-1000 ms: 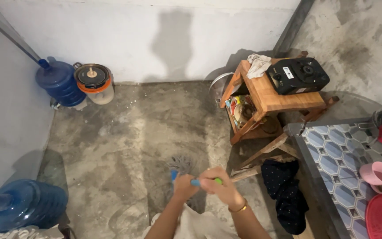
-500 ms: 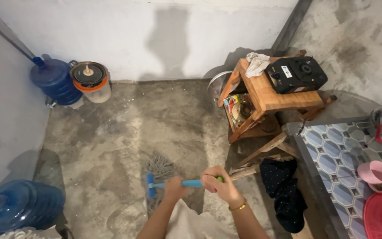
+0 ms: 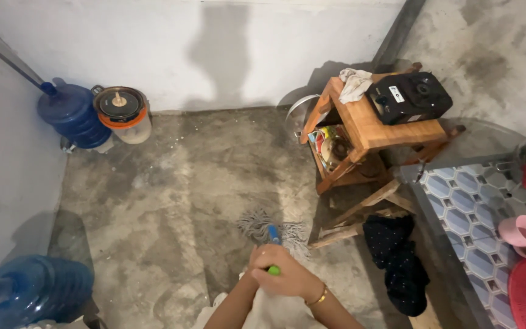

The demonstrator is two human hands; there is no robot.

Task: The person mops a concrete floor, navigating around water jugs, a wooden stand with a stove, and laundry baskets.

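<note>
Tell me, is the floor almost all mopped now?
Not yet, it seems. Done: the concrete floor shows darker, damp-looking patches in the middle. In hand: both hands grip the handle, and the mop sits on the floor near the wooden stand. Left: the paler strip by the blue water jug and the pot looks dry.

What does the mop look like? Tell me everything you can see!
The mop has a head of grey, stringy strands spread flat on the concrete floor, beside a wooden stool's legs. Its handle looks blue near the head and green higher up. Both hands wrap the handle, the left hand and right hand close together.
</note>
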